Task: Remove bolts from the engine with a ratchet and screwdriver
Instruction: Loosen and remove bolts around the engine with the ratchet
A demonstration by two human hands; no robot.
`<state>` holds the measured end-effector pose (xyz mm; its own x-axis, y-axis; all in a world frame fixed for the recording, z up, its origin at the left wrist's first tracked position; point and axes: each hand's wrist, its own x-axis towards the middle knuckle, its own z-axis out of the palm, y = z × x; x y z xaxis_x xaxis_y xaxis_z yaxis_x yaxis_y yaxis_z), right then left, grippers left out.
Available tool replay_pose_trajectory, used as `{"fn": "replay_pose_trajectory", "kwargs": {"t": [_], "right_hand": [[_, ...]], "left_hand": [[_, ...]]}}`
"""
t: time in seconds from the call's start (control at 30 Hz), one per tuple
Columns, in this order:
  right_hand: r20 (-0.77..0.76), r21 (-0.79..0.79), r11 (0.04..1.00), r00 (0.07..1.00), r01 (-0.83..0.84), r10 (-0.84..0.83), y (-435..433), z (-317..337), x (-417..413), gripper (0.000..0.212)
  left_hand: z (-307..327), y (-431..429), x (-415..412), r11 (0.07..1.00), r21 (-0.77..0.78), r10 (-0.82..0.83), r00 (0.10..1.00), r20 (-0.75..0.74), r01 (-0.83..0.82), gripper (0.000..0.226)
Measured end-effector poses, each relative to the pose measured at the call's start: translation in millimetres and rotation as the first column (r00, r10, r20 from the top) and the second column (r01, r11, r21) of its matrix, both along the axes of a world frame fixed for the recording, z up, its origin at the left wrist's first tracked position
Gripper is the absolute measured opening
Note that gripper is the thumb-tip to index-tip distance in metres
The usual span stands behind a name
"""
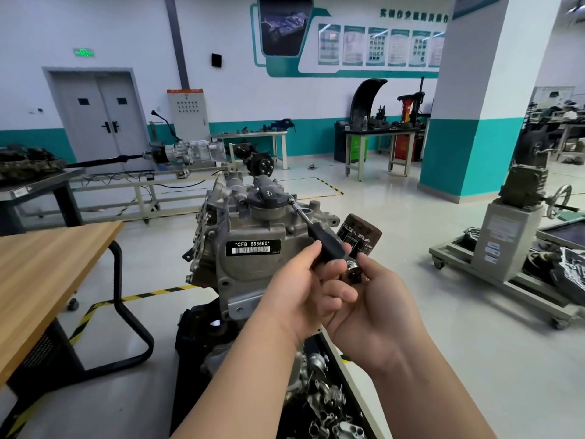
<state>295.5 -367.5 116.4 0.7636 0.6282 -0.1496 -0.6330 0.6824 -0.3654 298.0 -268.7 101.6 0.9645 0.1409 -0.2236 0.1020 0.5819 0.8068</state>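
Head view: the left hand (300, 286) is closed around the black handle of the screwdriver (326, 245), thumb on top and fingers curled underneath. The tool slants up and away, its metal shaft reaching the top of the engine (250, 248) just beside the black filler cap (267, 198). The right hand (376, 305) sits against the left, its thumb and curled fingers pinching a small chrome piece (353, 270) at the handle's butt end; what that piece is cannot be told. The engine stands upright right in front of the hands, a brown oil filter (361, 232) on its right side. A wooden counter (47, 264) stands to the left, and a tray of metal parts (326, 403) lies below the forearms.
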Motion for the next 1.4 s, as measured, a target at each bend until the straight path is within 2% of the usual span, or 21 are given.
{"fn": "replay_pose_trajectory", "kwargs": {"t": [0.1, 0.3, 0.37, 0.43, 0.5, 0.53, 0.57, 0.6, 0.67, 0.73, 0.8, 0.83, 0.9, 0.97, 1.03, 1.1, 1.17, 1.23, 1.27, 1.33, 1.4], "right_hand": [[-0.004, -0.017, 1.0, 1.0, -0.019, 0.019, 1, 0, 0, 0.018], [0.074, -0.159, 0.987, 0.997, -0.014, 0.026, -2, 3, 0, 0.022], [0.155, -0.233, 0.973, 0.987, 0.005, 0.032, -2, 3, -1, 0.026], [0.269, -0.344, 0.936, 0.963, 0.077, 0.019, 1, 1, -1, 0.03], [0.461, -0.525, 0.81, 0.887, 0.263, 0.01, 2, -2, 1, 0.027], [0.563, -0.595, 0.714, 0.825, 0.37, 0.041, 1, -2, 2, 0.021], [0.644, -0.63, 0.628, 0.759, 0.457, 0.095, -1, -2, 4, 0.016], [0.703, -0.644, 0.561, 0.693, 0.521, 0.163, -4, 0, 6, 0.018], [0.767, -0.64, 0.441, 0.562, 0.629, 0.31, -9, 4, 8, 0.031], [0.772, -0.586, 0.265, 0.429, 0.766, 0.469, -8, 7, 7, 0.038], [0.719, -0.429, 0.064, 0.297, 0.901, 0.628, -5, 8, 3, 0.044], [0.69, -0.338, 0.005, 0.244, 0.941, 0.681, -3, 8, 1, 0.046], [0.669, -0.261, -0.029, 0.203, 0.965, 0.715, -1, 7, 0, 0.049], [0.71, -0.319, 0.014, 0.229, 0.948, 0.666, 0, 6, 2, 0.05], [0.786, -0.474, 0.149, 0.342, 0.868, 0.515, 3, 4, 3, 0.047], [0.791, -0.612, 0.342, 0.55, 0.714, 0.267, 6, -2, 7, 0.035], [0.631, -0.654, 0.581, 0.773, 0.484, 0.067, 9, -5, 8, 0.026], [0.411, -0.503, 0.829, 0.911, 0.244, -0.019, 7, -7, 4, 0.023], [0.312, -0.395, 0.907, 0.95, 0.146, -0.017, 6, -6, 2, 0.022], [0.162, -0.222, 0.975, 0.987, 0.02, 0.016, 4, -4, -1, 0.023], [0.074, -0.13, 0.991, 0.996, -0.029, 0.039, 4, -6, -1, 0.021]], "left_hand": [[-1, -1, 1, 1.0, -0.017, -0.013, 1.0, -0.014, 0.013, 0.039], [-1, -4, -2, 1.0, -0.019, 0.007, 0.999, -0.035, -0.007, 0.036], [-1, -3, -2, 1.0, -0.005, -0.01, 0.999, -0.05, 0.01, 0.038], [-1, -2, -3, 0.999, 0.026, -0.038, 0.998, -0.054, 0.04, 0.049], [-2, -1, -3, 0.998, 0.06, -0.028, 0.998, -0.05, 0.031, 0.065], [-2, -2, -2, 0.999, 0.05, -0.01, 0.999, -0.034, 0.012, 0.062], [0, -3, -3, 0.999, 0.026, 0.032, 0.999, -0.01, -0.032, 0.05], [1, -4, -2, 0.997, 0.0, 0.08, 0.997, 0.002, -0.08, 0.036], [5, -5, -4, 0.991, -0.033, 0.126, 0.992, -0.007, -0.126, 0.033], [7, -6, -4, 0.993, -0.037, 0.116, 0.993, -0.017, -0.117, 0.034], [8, -6, -3, 0.995, -0.034, 0.093, 0.996, -0.018, -0.093, 0.028], [8, -6, -3, 0.996, -0.036, 0.086, 0.996, -0.017, -0.087, 0.028], [8, -6, -4, 0.997, -0.021, 0.074, 0.997, -0.031, -0.075, 0.03], [7, -4, -4, 0.997, 0.004, 0.074, 0.997, -0.018, -0.074, 0.029], [7, -4, -5, 0.995, 0.026, 0.101, 0.995, 0.004, -0.101, 0.032], [6, -3, -5, 0.993, 0.043, 0.109, 0.994, 0.015, -0.11, 0.036], [4, -2, -4, 0.994, 0.065, 0.09, 0.996, 0.012, -0.091, 0.037], [2, 0, -4, 0.993, 0.114, 0.034, 0.999, -0.011, -0.033, 0.038], [2, 1, -5, 0.989, 0.146, 0.029, 0.999, -0.023, -0.025, 0.043], [1, 2, -4, 0.986, 0.166, 0.039, 0.999, -0.039, -0.032, 0.045], [2, 1, -5, 0.986, 0.157, 0.058, 0.997, -0.054, -0.049, 0.038]]}}
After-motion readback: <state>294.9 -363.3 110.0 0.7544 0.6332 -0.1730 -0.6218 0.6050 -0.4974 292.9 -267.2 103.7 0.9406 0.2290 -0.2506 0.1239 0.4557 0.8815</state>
